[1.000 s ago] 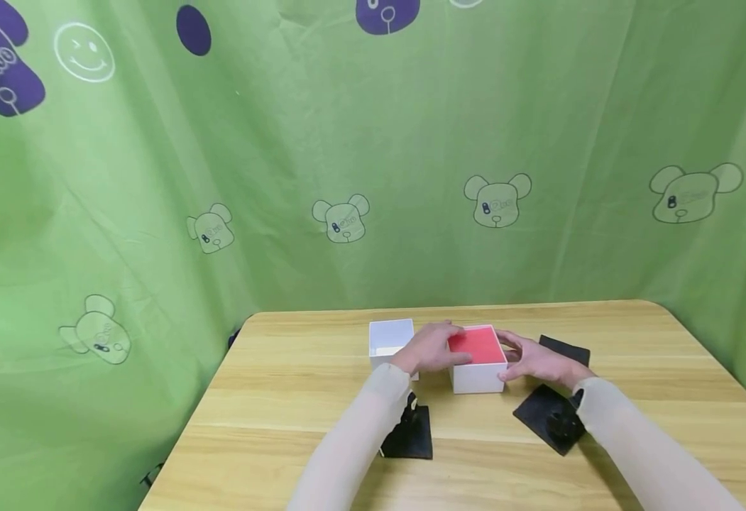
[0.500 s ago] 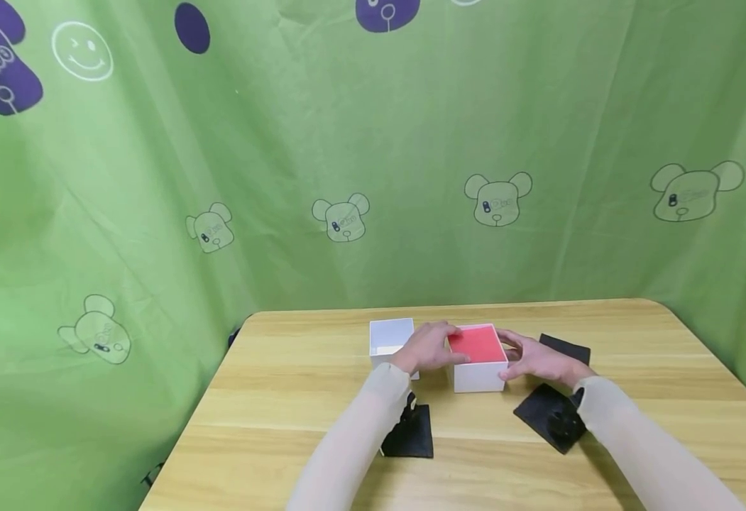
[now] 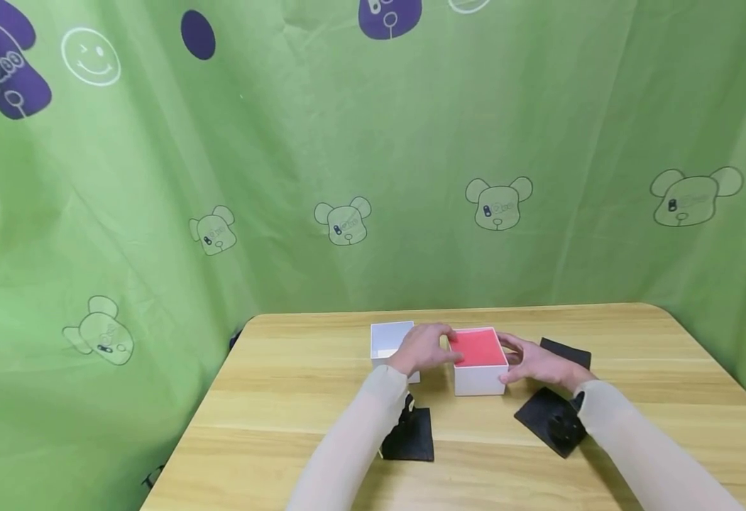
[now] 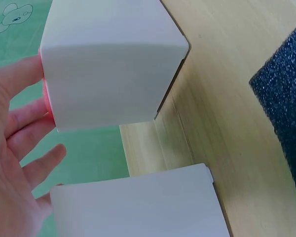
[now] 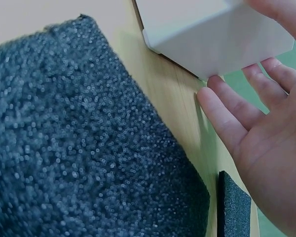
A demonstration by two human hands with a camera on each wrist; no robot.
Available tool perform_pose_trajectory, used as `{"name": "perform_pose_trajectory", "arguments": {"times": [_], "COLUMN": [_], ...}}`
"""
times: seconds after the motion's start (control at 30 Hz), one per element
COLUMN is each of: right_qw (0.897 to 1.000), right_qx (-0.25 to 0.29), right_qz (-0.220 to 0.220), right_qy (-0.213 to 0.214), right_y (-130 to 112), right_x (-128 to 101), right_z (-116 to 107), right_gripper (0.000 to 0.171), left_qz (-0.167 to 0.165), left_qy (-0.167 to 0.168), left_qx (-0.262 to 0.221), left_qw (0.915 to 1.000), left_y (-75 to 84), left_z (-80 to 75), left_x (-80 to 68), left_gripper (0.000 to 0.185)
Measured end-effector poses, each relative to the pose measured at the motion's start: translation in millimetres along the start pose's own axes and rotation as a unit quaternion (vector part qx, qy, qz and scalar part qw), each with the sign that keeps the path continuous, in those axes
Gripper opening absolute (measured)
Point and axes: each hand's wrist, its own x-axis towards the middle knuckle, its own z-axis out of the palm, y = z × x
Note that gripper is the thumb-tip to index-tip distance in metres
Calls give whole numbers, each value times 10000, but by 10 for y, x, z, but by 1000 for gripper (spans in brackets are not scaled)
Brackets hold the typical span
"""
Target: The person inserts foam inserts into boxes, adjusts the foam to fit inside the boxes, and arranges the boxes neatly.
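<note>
Both hands flank the white square box with the red top (image 3: 478, 358) mid-table, the left hand (image 3: 425, 347) and right hand (image 3: 536, 363) touching its sides with relaxed, uncurled fingers, so uneven pressure could, I'd guess, skid it into the neighbouring open white box (image 3: 390, 339).

The wide front strip of the light wooden counter (image 3: 283, 454) lies bare, as does its right end. Mid-counter is crowded: a white square box with a red top (image 3: 480, 362) stands just beside a smaller open white box (image 3: 390, 339), only a narrow gap between them. Black foam pads (image 3: 541, 415) flank the near side, and a green printed curtain (image 3: 347, 177) walls in the back and sides.
</note>
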Motion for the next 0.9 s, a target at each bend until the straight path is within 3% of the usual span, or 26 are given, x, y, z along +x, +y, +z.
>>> {"name": "perform_pose_trajectory", "arguments": {"times": [0.17, 0.37, 0.67, 0.9], "right_qw": [10000, 9999, 10000, 9999], "right_qx": [-53, -109, 65, 52], "right_qz": [20, 19, 63, 66], "right_qy": [-19, -40, -1, -70], "right_y": [-4, -11, 32, -25], "right_x": [0, -8, -18, -14], "right_z": [7, -5, 25, 5], "right_gripper": [101, 100, 101, 101], "left_qz": [44, 379, 270, 639], "left_qy": [-57, -228, -251, -342], "left_qx": [171, 630, -193, 72], "left_qw": [9998, 9970, 9991, 9973], "left_y": [0, -3, -91, -65], "left_z": [5, 5, 67, 9], "left_x": [11, 7, -31, -4], "left_gripper": [27, 31, 27, 22]}}
